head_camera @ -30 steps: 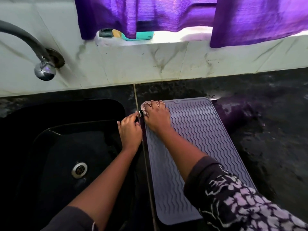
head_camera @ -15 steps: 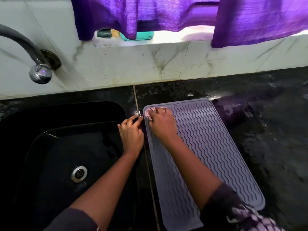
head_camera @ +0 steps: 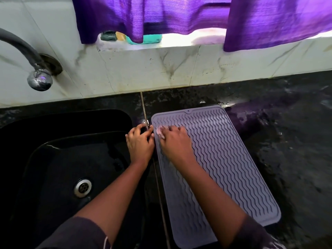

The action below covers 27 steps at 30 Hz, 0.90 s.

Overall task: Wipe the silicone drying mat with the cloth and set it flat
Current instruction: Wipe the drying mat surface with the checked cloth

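A grey-lilac silicone drying mat (head_camera: 221, 159) with wavy ridges lies flat on the dark counter, just right of the sink. My right hand (head_camera: 175, 141) presses a small pale pink cloth (head_camera: 159, 131) onto the mat near its far left corner; most of the cloth is hidden under my fingers. My left hand (head_camera: 140, 142) rests at the mat's left edge, fingers curled on the rim beside the counter seam.
A black sink (head_camera: 59, 168) with a metal drain (head_camera: 83, 187) lies to the left, a chrome-tipped tap (head_camera: 38, 79) above it. The wet dark counter (head_camera: 291, 150) stretches right. Purple curtains (head_camera: 179, 17) hang over a sill with soap items (head_camera: 143, 39).
My right hand with the cloth has slid back from the mat's far left corner toward me and slightly right. My left hand has stayed at the mat's left edge.
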Motion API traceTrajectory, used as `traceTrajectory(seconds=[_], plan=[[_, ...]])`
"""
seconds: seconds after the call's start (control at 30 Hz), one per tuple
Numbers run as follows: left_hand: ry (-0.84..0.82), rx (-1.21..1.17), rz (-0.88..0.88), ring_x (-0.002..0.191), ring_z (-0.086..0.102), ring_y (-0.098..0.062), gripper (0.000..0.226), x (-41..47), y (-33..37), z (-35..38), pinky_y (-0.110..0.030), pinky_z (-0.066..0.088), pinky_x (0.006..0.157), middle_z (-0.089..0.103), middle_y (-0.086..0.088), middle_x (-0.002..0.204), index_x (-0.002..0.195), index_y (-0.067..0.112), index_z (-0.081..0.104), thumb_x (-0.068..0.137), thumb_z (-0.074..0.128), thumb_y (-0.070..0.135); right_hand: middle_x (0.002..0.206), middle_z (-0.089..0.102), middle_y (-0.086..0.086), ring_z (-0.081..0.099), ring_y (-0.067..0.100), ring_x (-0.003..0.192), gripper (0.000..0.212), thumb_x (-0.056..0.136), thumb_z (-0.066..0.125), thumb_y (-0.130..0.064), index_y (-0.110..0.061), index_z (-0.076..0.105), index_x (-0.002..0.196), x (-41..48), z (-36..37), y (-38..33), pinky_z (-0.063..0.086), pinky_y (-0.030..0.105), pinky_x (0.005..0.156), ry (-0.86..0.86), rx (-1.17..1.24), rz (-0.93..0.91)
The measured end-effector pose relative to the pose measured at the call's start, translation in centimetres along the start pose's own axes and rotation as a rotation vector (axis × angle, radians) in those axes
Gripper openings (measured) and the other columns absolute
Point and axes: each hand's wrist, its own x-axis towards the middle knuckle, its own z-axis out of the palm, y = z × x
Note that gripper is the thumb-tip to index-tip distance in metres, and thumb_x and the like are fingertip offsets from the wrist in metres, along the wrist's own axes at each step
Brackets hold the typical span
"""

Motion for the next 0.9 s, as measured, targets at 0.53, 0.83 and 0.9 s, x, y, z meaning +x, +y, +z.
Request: traceTrajectory(seconds=[0.53, 0.83, 0.9], plan=[[-0.014, -0.028, 0.009, 0.125, 0.036, -0.031, 0.031, 0.0, -0.1, 0.0, -0.041, 0.033, 0.105, 0.050, -0.008, 0.135, 0.119, 0.018, 0.065, 0.090, 0.057, 0.020, 0.124, 0.055, 0.010, 0.042, 0.030, 0.111, 0.038, 0.089, 0.048, -0.033, -0.019, 0.051, 0.125, -0.6, 0.7, -0.3, 0.041, 0.041, 0.083, -0.049, 0.024, 0.046], [-0.018, -0.069, 0.001, 0.128, 0.032, -0.029, 0.031, -0.1, -0.1, 0.2, -0.039, 0.034, 0.105, 0.048, -0.008, 0.137, 0.122, 0.018, 0.064, 0.092, 0.054, 0.022, 0.144, 0.037, 0.011, 0.024, 0.038, 0.133, 0.055, 0.087, 0.050, -0.036, -0.021, 0.035, 0.137, -2.9, 1.8, 0.0, 0.032, 0.050, 0.100, -0.121, -0.127, -0.019], [-0.011, -0.077, 0.002, 0.129, 0.031, -0.029, 0.031, -0.1, 0.0, 0.2, -0.039, 0.033, 0.106, 0.048, -0.009, 0.137, 0.122, 0.017, 0.064, 0.093, 0.053, 0.022, 0.141, 0.040, 0.013, 0.028, 0.040, 0.130, 0.056, 0.086, 0.055, -0.036, -0.019, 0.036, 0.136, -5.6, 1.6, -0.1, 0.035, 0.050, 0.097, -0.129, -0.160, -0.060]])
